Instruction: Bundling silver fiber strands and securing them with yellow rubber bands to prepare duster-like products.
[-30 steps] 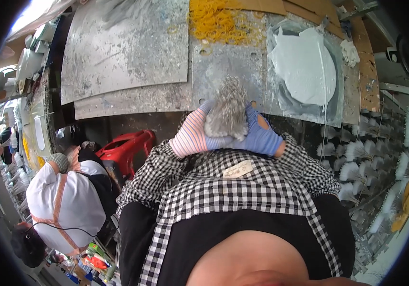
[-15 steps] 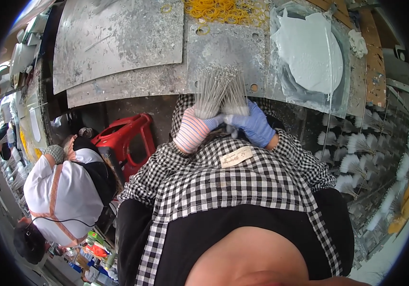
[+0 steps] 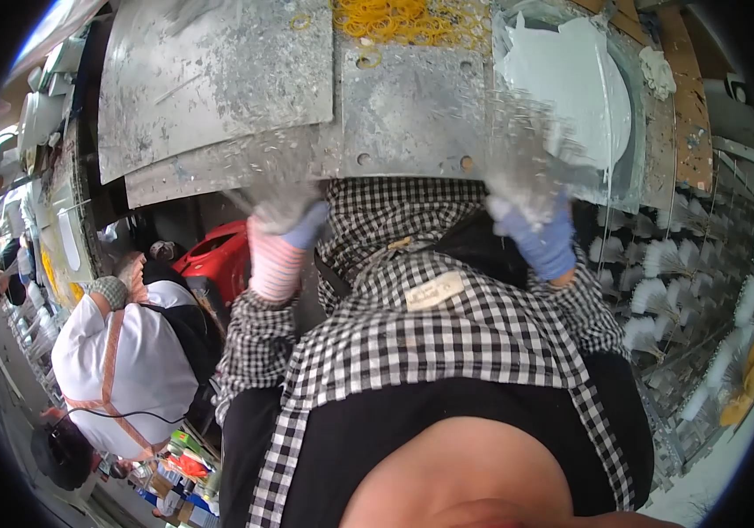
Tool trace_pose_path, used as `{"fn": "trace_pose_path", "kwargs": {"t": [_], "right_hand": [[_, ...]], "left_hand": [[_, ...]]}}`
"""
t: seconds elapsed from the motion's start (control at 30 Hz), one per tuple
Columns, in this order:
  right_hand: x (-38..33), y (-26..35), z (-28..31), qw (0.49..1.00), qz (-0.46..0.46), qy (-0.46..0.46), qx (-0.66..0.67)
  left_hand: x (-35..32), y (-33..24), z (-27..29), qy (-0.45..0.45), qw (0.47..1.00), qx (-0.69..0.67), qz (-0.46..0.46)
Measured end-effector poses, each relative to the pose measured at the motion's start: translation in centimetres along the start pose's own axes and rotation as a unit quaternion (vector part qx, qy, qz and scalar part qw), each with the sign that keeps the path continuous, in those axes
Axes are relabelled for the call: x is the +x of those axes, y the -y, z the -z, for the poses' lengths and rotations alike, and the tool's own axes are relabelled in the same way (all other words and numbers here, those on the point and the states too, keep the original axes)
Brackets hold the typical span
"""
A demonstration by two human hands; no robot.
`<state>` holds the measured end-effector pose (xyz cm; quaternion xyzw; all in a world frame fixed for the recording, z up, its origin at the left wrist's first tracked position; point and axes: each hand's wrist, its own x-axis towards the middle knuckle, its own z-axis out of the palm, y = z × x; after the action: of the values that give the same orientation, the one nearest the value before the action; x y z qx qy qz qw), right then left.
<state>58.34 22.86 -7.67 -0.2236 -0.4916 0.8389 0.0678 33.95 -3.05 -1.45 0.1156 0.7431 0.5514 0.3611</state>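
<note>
Above metal worktop (image 3: 412, 114), blurred bristle tufts (image 3: 527, 158) seemingly in both hands (image 3: 540, 233).

A scuffed grey metal workbench (image 3: 219, 79) fills the upper frame — yellow rubber bands (image 3: 403, 19) heaped at top centre, a white-filled round basin (image 3: 570, 79) upper right.

Even, bright daylight fills the scene, strongest at the upper left rim, where it blows out to white, and it glares softly off the white sheet (image 3: 570, 79) at top right. Motion blur smears both gloved hands, the left hand (image 3: 282, 231) and the right hand (image 3: 535, 231), with their pale bundles. Fisheye bending curves the metal plates (image 3: 219, 79), and a black vignette rings the frame.
</note>
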Motion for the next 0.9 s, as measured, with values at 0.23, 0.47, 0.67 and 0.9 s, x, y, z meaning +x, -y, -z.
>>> {"fn": "trace_pose_path", "kwargs": {"t": [0.23, 0.47, 0.67, 0.9], "right_hand": [[3.0, -3.6, -7.3, 0.993, -0.105, -0.021, -0.055], [2.6, -3.7, -7.8, 0.994, -0.098, -0.004, -0.047], [2.9, -2.4, -7.8, 0.976, -0.212, 0.056, -0.007], [3.3, -5.2, -7.6, 0.986, -0.151, 0.060, 0.026]], "left_hand": [[4.8, 13.5, -10.9, 0.169, 0.489, -0.705, 0.484], [0.9, 8.8, -10.8, 0.269, 0.542, -0.651, 0.458], [-0.9, 13.1, -11.9, 0.232, 0.921, -0.219, 0.224], [-1.3, 16.6, -13.8, 0.232, 0.950, -0.208, 0.022]]}}
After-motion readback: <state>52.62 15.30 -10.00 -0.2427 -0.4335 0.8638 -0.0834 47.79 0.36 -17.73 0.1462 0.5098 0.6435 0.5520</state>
